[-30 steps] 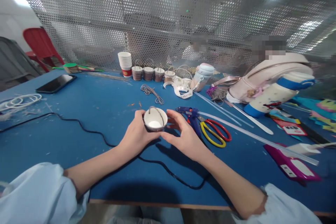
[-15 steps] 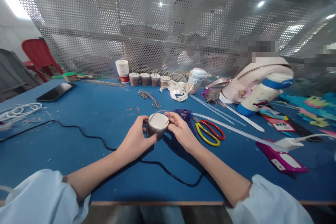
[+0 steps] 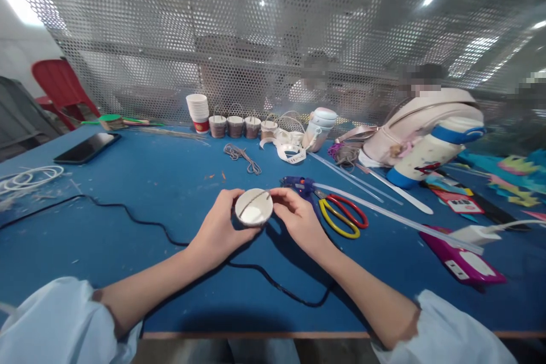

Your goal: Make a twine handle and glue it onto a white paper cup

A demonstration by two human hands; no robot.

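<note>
A small paper cup (image 3: 255,214), white inside, its outside largely turned from view, is tilted with its mouth toward me above the blue table (image 3: 170,290). My left hand (image 3: 219,224) is closed around the cup's left side, thumb underneath. At the right rim, my right hand (image 3: 298,219) pinches with thumb and forefinger at the end of a thin handle (image 3: 251,203) that crosses the cup's mouth. Just beyond my right hand lie a blue glue gun (image 3: 298,183) with a long clear glue stick and scissors (image 3: 341,217) with red and yellow handles.
Several brown-wrapped cups (image 3: 235,127) with handles line the back beside stacked paper cups (image 3: 198,111). A grey cord bundle (image 3: 242,158) lies before them. A black cable (image 3: 140,219) crosses the table. At right are a bottle (image 3: 430,153), a bag (image 3: 384,131) and a magenta power bank (image 3: 464,256).
The cup has tipped toward me, so its inside shows more and its brown outside less. Its handle now lies across the mouth. Both hands remain on it.
</note>
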